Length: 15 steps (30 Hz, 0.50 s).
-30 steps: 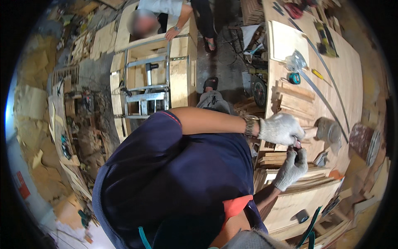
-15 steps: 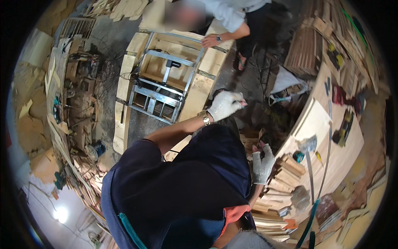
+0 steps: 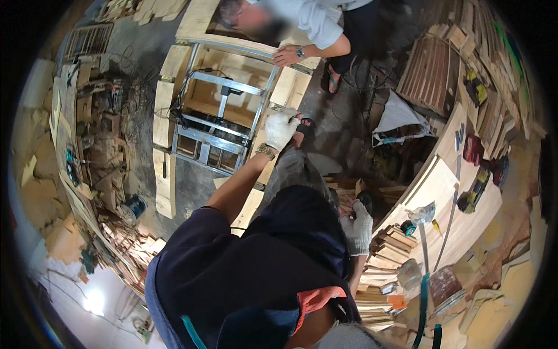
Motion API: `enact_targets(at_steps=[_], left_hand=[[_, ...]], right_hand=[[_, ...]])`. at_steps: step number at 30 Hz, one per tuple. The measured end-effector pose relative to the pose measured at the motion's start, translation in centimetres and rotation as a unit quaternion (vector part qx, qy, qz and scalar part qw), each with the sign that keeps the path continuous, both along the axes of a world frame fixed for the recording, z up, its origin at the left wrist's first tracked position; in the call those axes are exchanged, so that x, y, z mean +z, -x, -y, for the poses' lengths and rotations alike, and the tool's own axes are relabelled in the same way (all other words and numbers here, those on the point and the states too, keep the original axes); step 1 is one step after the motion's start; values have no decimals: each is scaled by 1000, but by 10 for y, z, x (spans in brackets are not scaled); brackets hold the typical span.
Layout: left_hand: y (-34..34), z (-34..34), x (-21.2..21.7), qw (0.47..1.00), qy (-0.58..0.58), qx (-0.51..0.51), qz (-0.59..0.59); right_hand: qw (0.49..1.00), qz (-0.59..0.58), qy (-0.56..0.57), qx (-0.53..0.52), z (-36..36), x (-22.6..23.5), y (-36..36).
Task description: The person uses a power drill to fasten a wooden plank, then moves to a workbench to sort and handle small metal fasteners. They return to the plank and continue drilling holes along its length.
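Observation:
My left hand (image 3: 282,129), in a white work glove, is stretched out forward with its fingers curled. It rests at the right edge of a metal frame (image 3: 224,87) set in a surround of pale wooden planks (image 3: 164,116) on the floor. Nothing shows inside its grip. My right hand (image 3: 357,227), also gloved, hangs low by my hip with loose fingers and holds nothing I can see. It is beside a stack of short wooden pieces (image 3: 395,247). My dark blue shirt fills the lower middle of the view.
Another person in a white shirt bends over the far side of the frame, one hand (image 3: 288,56) on its top rail. A long workbench (image 3: 465,215) with tools curves along the right. Wood offcuts and clutter (image 3: 99,174) line the left.
My hands have parted from in front of me at the bench. The left arm has swung out to the frame, the right hand has dropped to my side, and my view has turned toward the frame.

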<state>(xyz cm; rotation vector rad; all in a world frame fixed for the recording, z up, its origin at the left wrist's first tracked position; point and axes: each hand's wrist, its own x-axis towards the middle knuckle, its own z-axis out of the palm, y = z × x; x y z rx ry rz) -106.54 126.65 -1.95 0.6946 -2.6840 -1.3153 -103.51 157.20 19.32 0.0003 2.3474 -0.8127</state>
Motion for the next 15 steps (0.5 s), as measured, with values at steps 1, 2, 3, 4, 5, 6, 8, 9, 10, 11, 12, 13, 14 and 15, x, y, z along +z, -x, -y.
enact_targets(at_steps=[1, 2, 3, 4, 5, 6, 8, 9, 10, 11, 12, 13, 14, 15], left_hand=[[7, -7, -5, 1000, 4, -16, -7], [22, -18, 1, 999, -1, -42, -19], [27, -22, 10, 989, 68, -109, 77], [25, -29, -2, 994, 32, -107, -15], [31, -42, 1, 990, 27, -138, -30], [38, -56, 8, 983, 17, -179, -48], [55, -88, 38, 967, -57, -250, 6], [61, -103, 48, 954, -65, -291, 3], [64, -121, 58, 943, -70, -326, 2], [71, -140, 82, 919, -132, -372, 14], [71, -159, 91, 900, -139, -413, 5], [68, -180, 98, 875, -149, -460, -20], [63, -204, 105, 849, -159, -501, -44], [58, -227, 115, 815, -164, -552, -58]], right_hand=[[1000, 2, 4, -15, 3, -1, -2], [999, 7, 12, -30, 4, -3, -6], [998, 13, 20, -50, 4, -8, -11], [998, 11, 24, -62, -2, -9, -10], [998, 33, -5, -62, 0, 0, -8], [996, 19, -9, -83, 0, 5, -13], [993, -11, -19, -119, -6, 10, -22], [991, -13, -27, -132, -8, 13, -25], [990, -13, -34, -139, -12, 17, -30], [986, -54, -29, -153, -17, 14, -43], [982, -38, -53, -176, -22, 16, -52], [975, -36, -56, -212, -28, 17, -65], [968, -35, -56, -242, -35, 20, -79], [956, -51, -61, -284, -44, 24, -94]])
